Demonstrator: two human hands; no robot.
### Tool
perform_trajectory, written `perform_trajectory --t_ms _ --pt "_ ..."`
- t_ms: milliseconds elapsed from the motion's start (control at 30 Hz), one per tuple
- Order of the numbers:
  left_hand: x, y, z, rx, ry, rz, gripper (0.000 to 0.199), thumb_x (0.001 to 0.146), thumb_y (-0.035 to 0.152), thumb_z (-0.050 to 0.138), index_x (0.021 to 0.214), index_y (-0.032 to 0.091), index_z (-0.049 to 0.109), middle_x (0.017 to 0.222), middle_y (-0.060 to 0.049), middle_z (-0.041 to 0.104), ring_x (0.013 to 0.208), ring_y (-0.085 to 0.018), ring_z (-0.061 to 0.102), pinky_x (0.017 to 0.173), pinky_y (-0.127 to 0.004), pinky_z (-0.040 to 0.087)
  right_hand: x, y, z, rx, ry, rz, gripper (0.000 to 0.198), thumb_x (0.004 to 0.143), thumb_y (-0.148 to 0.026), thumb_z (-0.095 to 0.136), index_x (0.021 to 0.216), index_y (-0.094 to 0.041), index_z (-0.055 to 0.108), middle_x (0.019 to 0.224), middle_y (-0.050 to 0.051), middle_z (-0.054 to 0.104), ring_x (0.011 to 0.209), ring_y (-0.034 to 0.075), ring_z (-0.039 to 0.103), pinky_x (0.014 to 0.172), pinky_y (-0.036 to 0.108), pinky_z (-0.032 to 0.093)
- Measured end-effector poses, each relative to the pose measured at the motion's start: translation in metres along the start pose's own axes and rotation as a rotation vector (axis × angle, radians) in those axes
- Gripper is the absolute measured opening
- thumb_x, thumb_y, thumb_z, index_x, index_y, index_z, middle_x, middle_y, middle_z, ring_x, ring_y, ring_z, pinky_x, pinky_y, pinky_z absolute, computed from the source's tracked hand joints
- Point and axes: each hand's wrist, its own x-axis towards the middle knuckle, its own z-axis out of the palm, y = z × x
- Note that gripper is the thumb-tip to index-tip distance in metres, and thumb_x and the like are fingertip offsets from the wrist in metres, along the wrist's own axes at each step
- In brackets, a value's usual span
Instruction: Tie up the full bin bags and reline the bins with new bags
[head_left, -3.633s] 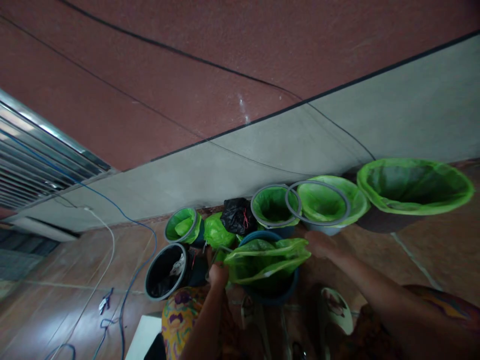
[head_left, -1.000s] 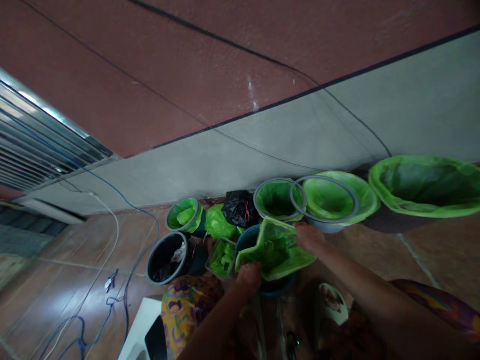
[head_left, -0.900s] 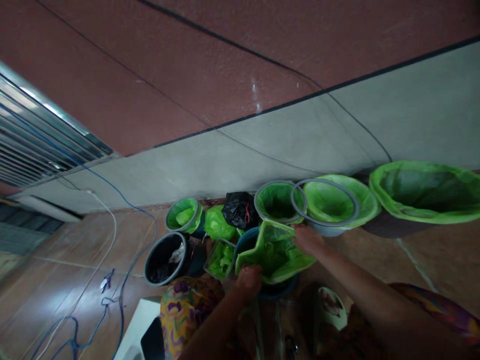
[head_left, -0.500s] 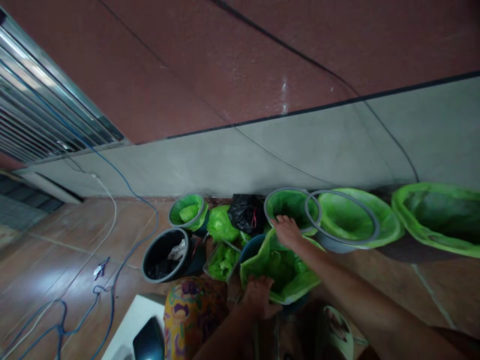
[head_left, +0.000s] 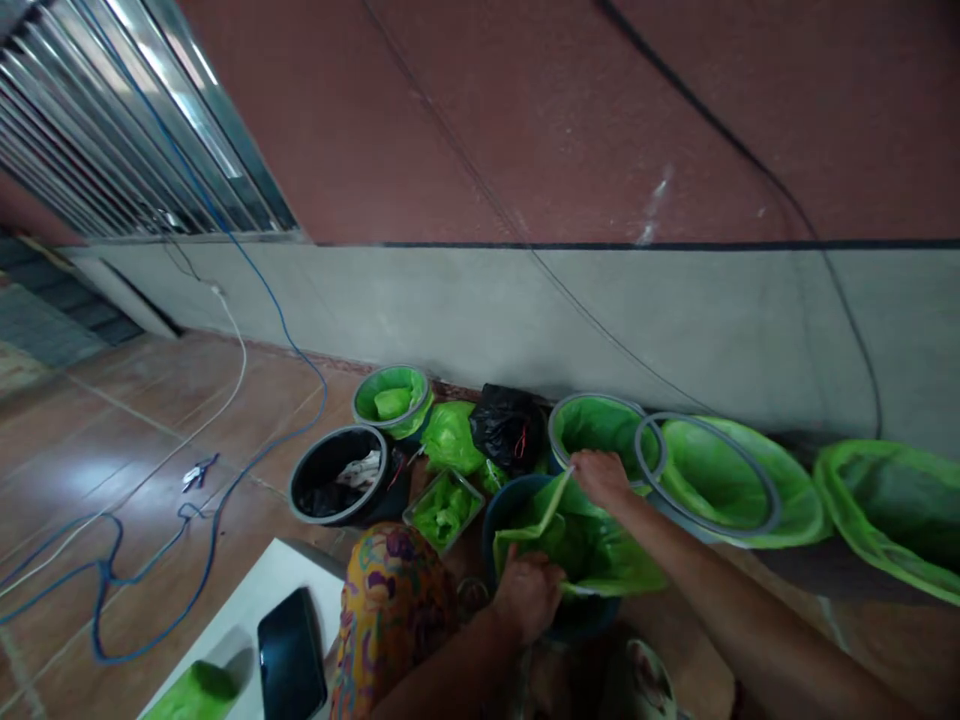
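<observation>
your left hand (head_left: pixel 529 592) pinches the near edge of the green liner bag (head_left: pixel 581 540), fingers clenched on the plastic. your right hand (head_left: pixel 600 477) grasps the far edge of the same bag and holds it up against the far rim. the bag sits spread open inside the blue bucket (head_left: pixel 499 505), on the floor right in front of you. just behind the bucket stands a grey-rimmed bin lined in green (head_left: pixel 604 425), with a wider lined bin (head_left: pixel 716 480) to its right and a larger one (head_left: pixel 889 510) at the frame edge. a black bag (head_left: pixel 506 430) lies to the left of the grey-rimmed bin, a clear tray of green bags (head_left: pixel 442 508) lies left of the bucket, and a black bin (head_left: pixel 337 487) stands further left. a blue cable (head_left: pixel 225 470) runs across the floor. a dark phone (head_left: pixel 291 668) lies on a white surface (head_left: pixel 247 630) at the bottom left.
</observation>
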Motion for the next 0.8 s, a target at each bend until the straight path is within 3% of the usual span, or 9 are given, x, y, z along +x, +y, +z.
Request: perform_trajectory --t_ms 133,300,467,533,633,800 --pt "-0.002 0.005 -0.004 -0.083 0.112 0.035 0.023 0.091 0.025 0.048 0.094 0.022 0.07 0.099 -0.006 0.071 0.104 -0.023 0.063 0.109 -0.051 0.032 -0.013 0.006 -0.01 0.257 0.06 0.008 0.025 0.088 -0.03 0.05 0.083 -0.027 0.073 0.092 0.012 0.073 0.087 0.025 0.065 0.074 0.037 0.039" --pt "0.001 0.008 -0.006 -0.259 0.236 0.009 0.023 0.088 0.02 0.051 0.089 0.02 0.074 0.094 -0.006 0.073 0.097 -0.022 0.066 0.097 -0.041 0.045 -0.033 -0.001 -0.021 0.671 0.098 0.07 0.026 0.081 -0.037 0.054 0.068 -0.018 0.067 0.066 0.004 0.064 0.065 0.017 0.056 0.061 0.03 0.036" --pt "0.002 0.003 -0.013 -0.4 0.289 -0.023 0.025 0.086 0.018 0.051 0.092 0.017 0.074 0.093 -0.008 0.074 0.091 -0.021 0.067 0.087 -0.034 0.052 -0.067 -0.013 -0.029 1.322 0.149 0.096 0.036 0.078 -0.052 0.058 0.084 -0.017 0.069 0.085 0.006 0.07 0.078 0.017 0.06 0.068 0.026 0.042" --pt "0.001 0.0 -0.015 -0.411 0.3 -0.04 0.023 0.086 0.018 0.052 0.092 0.018 0.074 0.094 -0.007 0.074 0.092 -0.02 0.067 0.088 -0.033 0.052 -0.08 -0.018 -0.02 1.239 0.142 0.071 0.033 0.079 -0.048 0.058 0.079 -0.018 0.068 0.08 0.005 0.07 0.076 0.017 0.06 0.069 0.027 0.042" --pt "-0.002 -0.001 -0.016 -0.399 0.305 -0.045 0.023 0.086 0.017 0.052 0.092 0.019 0.074 0.095 -0.006 0.073 0.092 -0.019 0.067 0.089 -0.033 0.052 -0.097 -0.029 0.007 0.867 0.029 0.055 0.025 0.081 -0.036 0.054 0.07 -0.018 0.065 0.069 0.004 0.066 0.069 0.017 0.058 0.066 0.028 0.039" --pt "-0.002 -0.001 -0.017 -0.317 0.282 -0.06 0.025 0.088 0.018 0.049 0.096 0.02 0.073 0.097 -0.006 0.073 0.093 -0.018 0.066 0.087 -0.03 0.051 -0.112 -0.05 0.039 0.57 -0.098 -0.066 0.02 0.08 -0.019 0.053 0.093 -0.015 0.068 0.094 0.009 0.07 0.087 0.02 0.064 0.075 0.028 0.041"
